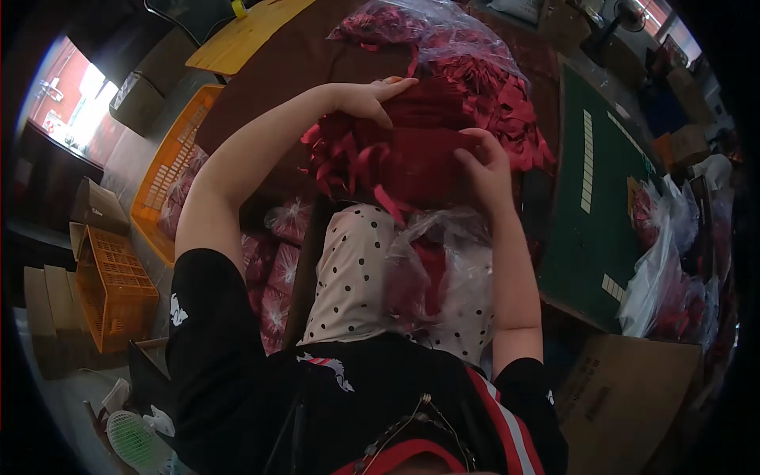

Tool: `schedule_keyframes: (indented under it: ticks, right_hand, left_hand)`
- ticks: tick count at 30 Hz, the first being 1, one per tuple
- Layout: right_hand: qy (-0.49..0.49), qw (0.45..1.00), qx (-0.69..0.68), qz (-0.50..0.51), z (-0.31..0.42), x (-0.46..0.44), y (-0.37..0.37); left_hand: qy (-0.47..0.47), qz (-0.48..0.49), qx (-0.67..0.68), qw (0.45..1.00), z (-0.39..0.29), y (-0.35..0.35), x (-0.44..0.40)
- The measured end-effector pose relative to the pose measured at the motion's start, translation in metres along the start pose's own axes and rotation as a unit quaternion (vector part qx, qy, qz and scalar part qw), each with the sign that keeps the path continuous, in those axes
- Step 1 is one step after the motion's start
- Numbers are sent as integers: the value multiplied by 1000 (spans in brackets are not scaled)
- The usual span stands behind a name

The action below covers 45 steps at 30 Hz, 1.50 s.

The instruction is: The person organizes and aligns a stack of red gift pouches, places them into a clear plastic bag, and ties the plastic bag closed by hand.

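Note:
A thick stack of dark red cloth pieces (431,162) with loose ribbon ends lies in front of me, at the table's near edge above my lap. My left hand (376,101) is closed on its far left side, thumb near and fingers beyond. My right hand (484,162) grips the right edge, with the fingers curled and the thumb side against the cloth. Red ribbons (348,158) spill out at the left of the stack. Right behind it is a heap of red ribboned cloth (507,107), partly under a clear plastic bag (455,32).
A clear plastic bag with red contents (419,269) rests on my lap. Packed red bags (277,269) sit low at my left, beside an orange crate (166,182). A green board (586,190) and a cardboard box (625,396) stand at my right.

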State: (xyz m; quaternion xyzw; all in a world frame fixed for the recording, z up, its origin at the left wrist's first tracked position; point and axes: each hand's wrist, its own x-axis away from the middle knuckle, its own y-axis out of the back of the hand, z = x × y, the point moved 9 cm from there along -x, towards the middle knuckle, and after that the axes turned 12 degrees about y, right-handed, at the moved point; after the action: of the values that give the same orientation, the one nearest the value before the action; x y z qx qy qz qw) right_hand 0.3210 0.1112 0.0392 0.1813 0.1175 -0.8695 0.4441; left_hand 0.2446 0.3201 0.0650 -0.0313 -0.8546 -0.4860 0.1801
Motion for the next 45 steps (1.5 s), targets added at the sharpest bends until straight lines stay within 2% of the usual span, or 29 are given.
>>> schedule_keyframes:
  ticks: [1,2,3,7,9,13,15,18,20,21,22,25,27,28,30,31,33,35,37,39,41,42,44,45]
  right_hand:
    - [80,988,130,-17,-2,-6,-3]
    - [158,953,257,-35,4,-9,-11]
    - [76,962,252,-70,5,-7,-18]
    - [60,969,212,-110,-7,-11,-27]
    - [127,887,430,-110,4,-9,-31]
    - [128,880,432,-153,-4,-5,-38]
    - [114,905,376,-162,-15,-8,-37]
    - [135,898,374,-189,-13,-8,-38]
    - [129,895,382,-190,-13,-9,-39]
    - [122,894,388,-187,-13,-8,-39]
    - [122,894,389,-188,-11,-7,-38]
    - [158,863,458,-141,15,-7,-41]
    - [302,794,520,-95,64,-7,-55]
    - [302,795,518,-92,75,-17,-51]
    - [309,744,583,103,68,-50,-72]
    - [307,746,582,105,63,-65,-67]
    - [277,706,585,286,30,-92,-79]
    - [260,693,595,313,16,-103,-78]
    - [188,719,576,340,2,-112,-73]
    - [215,725,562,335,2,-110,-73]
    - [216,754,530,322,5,-107,-72]
    - [215,755,527,327,4,-106,-72]
    - [217,766,513,320,6,-109,-72]
    - [219,766,510,323,6,-109,-72]
  left_hand:
    - [1,-2,-3,1000,-1,1,0]
    - [-5,-2,3,1000,-1,1,0]
    - [-10,-2,8,1000,-2,1,0]
    - [1,-4,0,1000,-4,1,2]
    - [-2,-5,18,1000,-3,0,1]
    - [-4,-1,30,1000,-1,-3,2]
    - [-15,19,71,997,-2,-4,4]
    - [13,44,131,990,2,-4,0]
    - [-15,25,6,1000,-3,-7,2]
    - [13,15,-44,999,-17,-3,15]
    - [12,15,-46,999,-16,-4,13]
    - [-36,-31,-51,998,-13,-3,8]
    - [-85,-56,-49,994,-16,-2,8]
    - [-83,-57,-47,994,-17,0,9]
    - [-63,-69,-56,994,-19,1,14]
    - [-61,-67,-54,994,-16,-2,14]
    - [-41,-129,-71,988,-6,5,12]
    - [-34,-135,-56,989,-9,10,17]
    - [-27,-143,-42,988,-3,17,22]
    - [-26,-137,19,990,5,19,26]
    - [-37,-154,164,974,17,31,50]
    - [16,-172,244,954,33,34,67]
    - [63,-230,423,874,75,26,96]
    - [35,-221,478,849,115,8,95]
